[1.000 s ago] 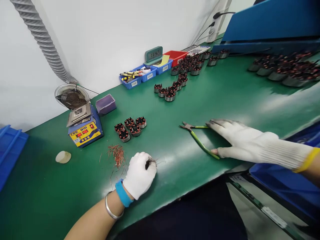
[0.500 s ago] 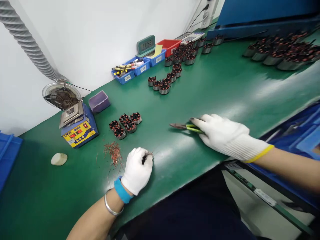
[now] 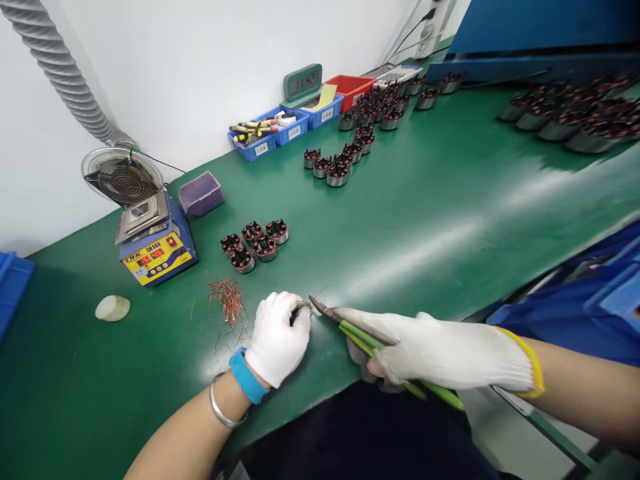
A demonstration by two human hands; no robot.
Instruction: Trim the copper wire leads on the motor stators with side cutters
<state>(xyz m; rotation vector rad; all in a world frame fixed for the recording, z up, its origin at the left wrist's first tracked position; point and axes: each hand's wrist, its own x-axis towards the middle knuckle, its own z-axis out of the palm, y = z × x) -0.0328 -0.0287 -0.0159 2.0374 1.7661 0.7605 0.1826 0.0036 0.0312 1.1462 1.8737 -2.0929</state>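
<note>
My left hand (image 3: 280,341), in a white glove, is closed round a small wound motor stator (image 3: 296,313). Fingers cover most of it, leaving a dark part and thin wire ends showing near the thumb. My right hand (image 3: 410,347), also gloved, grips green-handled cutting pliers (image 3: 357,335). Their dark jaws point left and are close to the wires at my left thumb; whether they touch cannot be made out. Beside my left hand lies a pile of copper wire clippings (image 3: 229,300). Several stators (image 3: 265,249) stand in a group just behind it.
A blue and yellow soldering pot unit (image 3: 157,257) stands at left near a purple bin (image 3: 201,195) and a white round pad (image 3: 113,308). Along the wall are blue trays (image 3: 260,148), a red tray (image 3: 350,88) and a clock (image 3: 303,83). More stators (image 3: 590,130) fill the far right.
My right hand has brought the pliers left and toward me, turning them so the jaws come close to my left hand. The left hand keeps its hold on the stator.
</note>
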